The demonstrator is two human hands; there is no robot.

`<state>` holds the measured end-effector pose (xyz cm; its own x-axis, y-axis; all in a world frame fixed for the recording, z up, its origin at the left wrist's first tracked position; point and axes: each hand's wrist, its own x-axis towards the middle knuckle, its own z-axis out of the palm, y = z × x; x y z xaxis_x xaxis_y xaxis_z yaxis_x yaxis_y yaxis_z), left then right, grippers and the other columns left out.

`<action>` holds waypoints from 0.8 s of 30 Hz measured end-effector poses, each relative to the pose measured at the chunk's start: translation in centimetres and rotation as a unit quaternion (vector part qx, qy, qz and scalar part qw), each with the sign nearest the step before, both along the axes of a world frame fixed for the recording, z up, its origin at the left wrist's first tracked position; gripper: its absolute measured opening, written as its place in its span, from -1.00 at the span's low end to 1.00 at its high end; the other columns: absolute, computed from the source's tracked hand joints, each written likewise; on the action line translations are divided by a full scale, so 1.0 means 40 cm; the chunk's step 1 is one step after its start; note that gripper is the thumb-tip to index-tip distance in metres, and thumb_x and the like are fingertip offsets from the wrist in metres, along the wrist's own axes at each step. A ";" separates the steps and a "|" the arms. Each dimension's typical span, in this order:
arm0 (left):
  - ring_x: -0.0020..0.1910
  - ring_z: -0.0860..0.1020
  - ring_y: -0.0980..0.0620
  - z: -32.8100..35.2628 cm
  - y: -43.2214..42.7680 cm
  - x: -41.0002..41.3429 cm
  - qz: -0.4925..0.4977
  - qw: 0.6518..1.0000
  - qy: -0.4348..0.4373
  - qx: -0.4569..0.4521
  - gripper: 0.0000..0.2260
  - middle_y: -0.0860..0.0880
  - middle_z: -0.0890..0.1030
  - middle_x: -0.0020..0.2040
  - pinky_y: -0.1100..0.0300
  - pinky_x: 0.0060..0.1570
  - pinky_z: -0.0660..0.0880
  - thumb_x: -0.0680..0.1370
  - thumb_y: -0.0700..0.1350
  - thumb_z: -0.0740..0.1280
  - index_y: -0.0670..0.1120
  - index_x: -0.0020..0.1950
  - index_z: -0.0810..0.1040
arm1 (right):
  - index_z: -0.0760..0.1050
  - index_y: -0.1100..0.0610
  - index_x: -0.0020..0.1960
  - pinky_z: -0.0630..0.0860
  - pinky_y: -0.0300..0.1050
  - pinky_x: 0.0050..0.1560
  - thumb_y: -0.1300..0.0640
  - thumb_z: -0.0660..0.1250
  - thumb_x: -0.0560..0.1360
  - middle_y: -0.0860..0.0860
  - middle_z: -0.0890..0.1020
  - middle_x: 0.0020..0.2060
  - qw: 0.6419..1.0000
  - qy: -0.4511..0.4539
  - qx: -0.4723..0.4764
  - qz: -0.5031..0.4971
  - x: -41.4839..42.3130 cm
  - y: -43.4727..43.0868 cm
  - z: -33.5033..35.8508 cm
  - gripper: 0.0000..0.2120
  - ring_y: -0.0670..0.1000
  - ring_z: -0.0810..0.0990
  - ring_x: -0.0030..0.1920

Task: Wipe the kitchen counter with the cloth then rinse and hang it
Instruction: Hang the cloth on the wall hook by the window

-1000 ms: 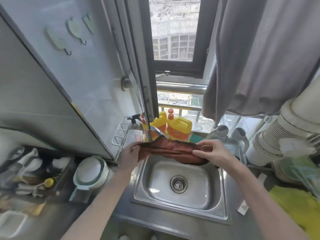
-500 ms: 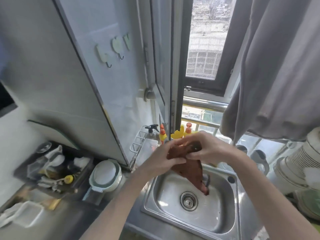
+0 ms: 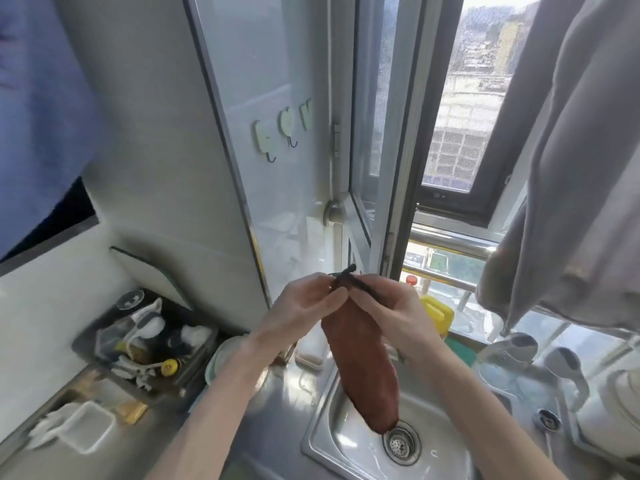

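Far to the left of our hands, on the surface, stands a dark tray (image 3: 138,341) full of small utensils. Above and left of the left hand, three wall hooks (image 3: 277,133) sit on the tiled panel. Our left hand (image 3: 304,313) is closed, pinching the dark loop (image 3: 346,271) at the top of the cloth. Just beside it, our right hand (image 3: 391,313) is also closed, on the same top corner. The brown cloth (image 3: 360,368) hangs down from both hands, above the sink (image 3: 332,441), its low end near the drain (image 3: 401,443). We judge it soft, limp and probably wet, so somewhat heavy; the loop seems the best place to hold it for hanging.
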<state>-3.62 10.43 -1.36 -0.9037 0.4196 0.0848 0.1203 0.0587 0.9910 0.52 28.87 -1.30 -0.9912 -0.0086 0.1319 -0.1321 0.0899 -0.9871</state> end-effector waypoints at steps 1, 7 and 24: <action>-0.06 0.70 0.11 0.001 -0.002 -0.011 0.043 0.999 0.027 -0.018 -0.96 0.08 0.73 -0.10 0.25 -0.03 0.56 0.54 0.02 0.46 0.11 -0.04 0.71 | 0.72 -0.28 -0.01 0.65 -0.02 0.17 0.20 0.39 0.62 -0.12 0.78 -0.03 1.000 0.012 0.020 -0.002 -0.006 -0.014 0.011 -0.65 -0.09 0.74 0.06; -0.19 0.67 0.00 0.021 -0.032 -0.028 0.106 0.992 0.059 -0.023 -0.94 -0.08 0.70 -0.05 0.25 -0.13 0.57 0.55 -0.10 0.48 -0.06 -0.02 0.67 | 0.72 -0.14 -0.01 0.63 -0.08 -0.01 -0.02 0.42 0.59 -0.08 0.78 -0.19 0.999 0.006 0.031 -0.025 -0.063 -0.069 0.059 -0.91 -0.09 0.76 -0.12; -0.03 0.72 0.09 0.118 -0.061 -0.171 0.197 0.977 0.078 0.006 -0.89 0.05 0.75 -0.07 0.18 -0.02 0.64 0.56 -0.02 0.46 -0.03 -0.05 0.75 | 0.72 0.00 -0.04 0.58 -0.15 -0.05 0.07 0.45 0.59 -0.03 0.75 -0.17 0.996 0.076 -0.028 -0.035 -0.226 -0.144 0.100 -0.93 -0.03 0.73 -0.10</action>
